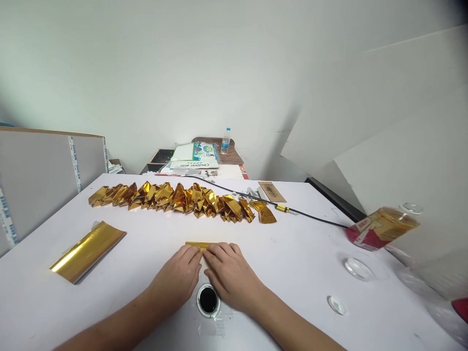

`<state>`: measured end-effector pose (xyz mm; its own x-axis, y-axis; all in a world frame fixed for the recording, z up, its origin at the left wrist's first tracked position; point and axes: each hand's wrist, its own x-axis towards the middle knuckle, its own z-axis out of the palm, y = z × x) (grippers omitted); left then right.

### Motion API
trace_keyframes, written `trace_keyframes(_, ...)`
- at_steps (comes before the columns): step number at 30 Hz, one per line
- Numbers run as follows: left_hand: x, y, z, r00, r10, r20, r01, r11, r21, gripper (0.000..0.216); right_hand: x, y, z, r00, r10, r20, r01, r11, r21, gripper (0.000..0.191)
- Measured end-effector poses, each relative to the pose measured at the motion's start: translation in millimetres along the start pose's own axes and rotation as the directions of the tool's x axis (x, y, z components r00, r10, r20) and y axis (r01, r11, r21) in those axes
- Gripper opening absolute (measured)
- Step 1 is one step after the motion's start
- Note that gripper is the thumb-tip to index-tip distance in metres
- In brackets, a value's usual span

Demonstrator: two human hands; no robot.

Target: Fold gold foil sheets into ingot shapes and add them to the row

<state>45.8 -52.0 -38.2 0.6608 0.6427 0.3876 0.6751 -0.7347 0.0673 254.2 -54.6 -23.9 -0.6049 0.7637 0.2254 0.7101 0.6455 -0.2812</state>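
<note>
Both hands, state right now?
Left hand: curled at the gold strip; closed or not, cannot tell.
Right hand: curled over the same strip; grip cannot be told.

- We lose part of the gold strip [194, 243] beneath the left hand [179, 273] and right hand [231, 275]!
- Forearms [122, 312], cut off below us!
- A red object [461, 309], sliced by our right edge!
- Brown card [272, 192]: print too small for us.

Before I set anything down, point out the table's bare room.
Bare patches: between the shiny rectangular gold foil and the left hand; between the right hand and the small whitish disc. Crowded: the back, with folded gold foil pieces and the black cable.
</note>
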Motion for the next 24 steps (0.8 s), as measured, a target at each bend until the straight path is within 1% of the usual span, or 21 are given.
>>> trace_keyframes(3,0,1,0,1.000,0.007,0.010,-0.007,0.999,0.046,0.033,0,-2,-2,1.000,0.017,0.017,-0.016,1.000,-0.006,0.034)
trace_keyframes(5,0,2,0,1.000,0.005,0.014,-0.006,0.999,0.048,0.033,0,-3,-3,1.000,0.018,0.022,-0.018,1.000,-0.017,0.035)
trace_keyframes(10,0,2,-3,0.999,-0.036,-0.002,0.036,0.998,-0.048,0.033,0,-1,0,1.000,0.007,-0.004,-0.008,1.000,-0.020,0.035)
trace_keyframes(17,3,3,-7,0.997,-0.073,0.018,0.074,0.986,-0.152,0.037,1,-4,1,1.000,0.012,0.000,-0.012,1.000,-0.022,0.033)
trace_keyframes(19,1,-1,-8,0.994,-0.108,0.010,0.108,0.976,-0.188,0.040,-1,-2,0,1.000,0.017,-0.002,-0.017,1.000,-0.012,0.032)
trace_keyframes(21,-4,-8,-9,0.985,-0.170,-0.004,0.166,0.968,-0.189,0.041,-4,6,-3,0.999,0.038,-0.014,-0.038,0.999,0.012,0.029)
trace_keyframes(24,-12,-19,-14,0.964,-0.265,0.011,0.263,0.952,-0.158,0.034,-9,19,-9,0.991,0.113,-0.065,-0.109,0.992,0.058,0.029)
